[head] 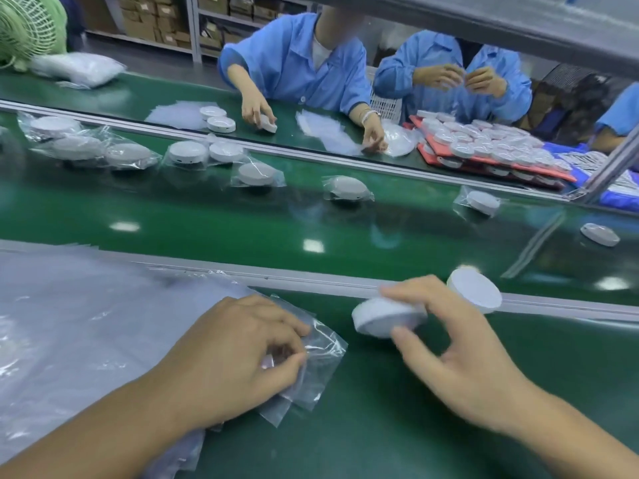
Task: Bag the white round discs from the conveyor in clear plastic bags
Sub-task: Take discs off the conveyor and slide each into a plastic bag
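My right hand (460, 354) pinches a white round disc (383, 318) between thumb and fingers, just above the green work surface (415, 426). A second white disc (475, 293) leans on the metal rail behind it. My left hand (235, 357) pinches the edge of a small clear plastic bag (321, 354) lying on the surface, a short gap left of the held disc. A bare disc (600, 234) lies on the conveyor belt (242, 223) at the right.
A stack of clear bags (69, 323) covers the near left. Several bagged discs (347, 189) ride the belt. Across it, people in blue coats handle discs beside a red tray (491, 148) loaded with them. A green fan (24, 29) stands far left.
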The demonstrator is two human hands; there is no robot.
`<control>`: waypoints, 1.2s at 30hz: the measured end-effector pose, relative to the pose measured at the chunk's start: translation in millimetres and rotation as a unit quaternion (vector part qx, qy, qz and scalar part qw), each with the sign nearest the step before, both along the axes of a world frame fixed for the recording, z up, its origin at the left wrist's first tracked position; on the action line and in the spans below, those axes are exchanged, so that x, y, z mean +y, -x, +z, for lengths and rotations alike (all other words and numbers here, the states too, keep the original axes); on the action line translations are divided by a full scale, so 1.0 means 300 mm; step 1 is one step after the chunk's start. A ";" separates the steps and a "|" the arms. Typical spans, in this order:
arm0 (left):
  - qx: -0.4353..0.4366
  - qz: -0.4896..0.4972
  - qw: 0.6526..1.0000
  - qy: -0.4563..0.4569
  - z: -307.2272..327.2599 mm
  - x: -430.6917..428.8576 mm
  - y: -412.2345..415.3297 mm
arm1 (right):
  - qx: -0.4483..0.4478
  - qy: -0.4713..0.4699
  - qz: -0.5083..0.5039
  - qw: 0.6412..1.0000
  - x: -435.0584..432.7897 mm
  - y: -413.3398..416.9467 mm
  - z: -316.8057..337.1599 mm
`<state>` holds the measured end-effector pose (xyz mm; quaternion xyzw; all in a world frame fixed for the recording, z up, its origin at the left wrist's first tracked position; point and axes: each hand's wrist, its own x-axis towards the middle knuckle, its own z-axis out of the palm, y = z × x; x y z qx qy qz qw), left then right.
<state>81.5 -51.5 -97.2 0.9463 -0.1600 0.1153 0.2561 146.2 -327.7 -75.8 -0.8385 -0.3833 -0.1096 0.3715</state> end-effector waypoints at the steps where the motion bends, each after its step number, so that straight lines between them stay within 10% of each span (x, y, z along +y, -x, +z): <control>1: -0.005 0.013 0.999 0.030 0.001 0.000 -0.001 | -0.085 0.038 0.031 0.995 -0.013 0.014 -0.014; 8: 0.031 0.031 0.976 0.211 0.011 -0.028 0.002 | -0.174 0.023 0.105 0.979 0.013 0.038 -0.048; 12: 0.142 -0.074 0.931 0.329 0.030 -0.065 0.029 | -0.031 -0.146 0.018 0.989 0.088 0.075 -0.027; 18: -0.040 0.056 0.910 0.408 0.026 -0.109 0.034 | 0.279 -0.116 0.074 0.950 0.175 0.048 0.019; 28: -0.025 0.085 0.994 -0.066 0.042 0.016 -0.003 | 0.061 -0.072 -0.254 0.963 0.240 -0.625 0.120; 33: -0.003 0.023 0.993 -0.115 0.000 0.025 -0.005 | 0.177 0.075 -0.296 0.936 0.233 -0.834 0.073; 36: -0.008 0.009 0.994 -0.104 -0.009 0.034 -0.012 | 0.212 -0.034 -0.238 0.947 0.222 -0.777 0.046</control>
